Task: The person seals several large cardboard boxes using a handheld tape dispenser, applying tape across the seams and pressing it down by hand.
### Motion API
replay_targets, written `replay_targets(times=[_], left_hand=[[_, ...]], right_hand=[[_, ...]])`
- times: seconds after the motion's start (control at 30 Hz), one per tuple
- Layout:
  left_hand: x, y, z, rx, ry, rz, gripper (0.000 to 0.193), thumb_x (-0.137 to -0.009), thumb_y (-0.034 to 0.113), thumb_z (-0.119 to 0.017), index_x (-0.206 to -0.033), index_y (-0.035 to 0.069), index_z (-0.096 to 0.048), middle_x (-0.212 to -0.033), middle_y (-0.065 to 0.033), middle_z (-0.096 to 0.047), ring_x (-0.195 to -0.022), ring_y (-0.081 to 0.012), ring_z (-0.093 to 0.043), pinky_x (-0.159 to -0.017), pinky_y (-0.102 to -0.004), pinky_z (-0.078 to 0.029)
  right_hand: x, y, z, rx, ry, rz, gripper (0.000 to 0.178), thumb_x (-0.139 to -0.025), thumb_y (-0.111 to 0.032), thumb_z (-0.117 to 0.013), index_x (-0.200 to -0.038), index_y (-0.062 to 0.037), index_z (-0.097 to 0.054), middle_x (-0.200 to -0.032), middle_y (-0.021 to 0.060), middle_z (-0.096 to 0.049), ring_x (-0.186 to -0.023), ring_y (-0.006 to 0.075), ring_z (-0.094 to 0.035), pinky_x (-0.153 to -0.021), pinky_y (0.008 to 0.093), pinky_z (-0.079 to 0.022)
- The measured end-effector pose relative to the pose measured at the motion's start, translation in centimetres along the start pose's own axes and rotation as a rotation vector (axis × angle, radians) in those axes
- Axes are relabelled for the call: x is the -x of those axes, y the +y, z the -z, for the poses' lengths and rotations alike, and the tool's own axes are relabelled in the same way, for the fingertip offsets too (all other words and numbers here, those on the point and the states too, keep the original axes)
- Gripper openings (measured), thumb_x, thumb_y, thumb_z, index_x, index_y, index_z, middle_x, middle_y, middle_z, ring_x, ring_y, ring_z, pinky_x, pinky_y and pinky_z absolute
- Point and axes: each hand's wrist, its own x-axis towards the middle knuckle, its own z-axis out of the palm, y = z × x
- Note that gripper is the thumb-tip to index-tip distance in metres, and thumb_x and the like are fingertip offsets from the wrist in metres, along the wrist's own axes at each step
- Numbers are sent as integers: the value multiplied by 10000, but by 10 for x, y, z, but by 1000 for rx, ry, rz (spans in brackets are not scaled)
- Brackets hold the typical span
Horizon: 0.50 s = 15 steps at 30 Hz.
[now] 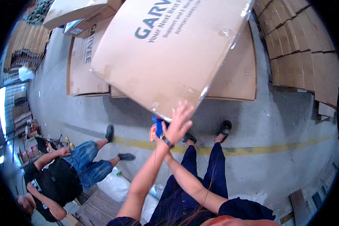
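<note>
A large brown cardboard box [165, 64] with dark print and shiny clear tape along its edges fills the upper middle. My left hand [179, 124], fingers spread, reaches over the box's nearest corner and appears to touch it. A dark band circles that wrist. My right forearm [188, 180] crosses beneath the left one, so most of the right hand is hidden behind my left wrist. Beside that wrist, below the corner, shows a blue and orange tape dispenser [158, 128], which my right hand seems to grip.
Other flat cardboard boxes [233, 79] lie under and behind the large one. Stacked cartons [301, 56] stand at right. A person [64, 169] in a black shirt and denim shorts is at lower left, beside white plastic bags [115, 184]. A yellow line [260, 150] crosses the floor.
</note>
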Motion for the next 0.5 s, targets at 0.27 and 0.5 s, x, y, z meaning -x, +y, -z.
replay_targets(times=[0.27, 0.5], left_hand=[[309, 35, 11, 427, 466, 580, 232, -866, 54, -422, -1016, -16, -585, -1017, -118, -607, -972, -193, -557, -875, -313, -413], [437, -50, -62, 752, 995, 814, 208, -890, 101, -457, -1018, -32, -552, -976, -131, -605, -919, -191, -583, -843, -323, -457]], right_hand=[[27, -95, -43, 351, 80, 13, 656, -634, -285, -696, -1253, -231, -486, -855, 208, -572, -825, 349, -575, -746, 418, -458], [9, -124, -60, 702, -411, 343, 620, -653, -460, -651, -1227, -278, -506, -1033, 252, -503, -901, 417, -561, -765, 448, -465]])
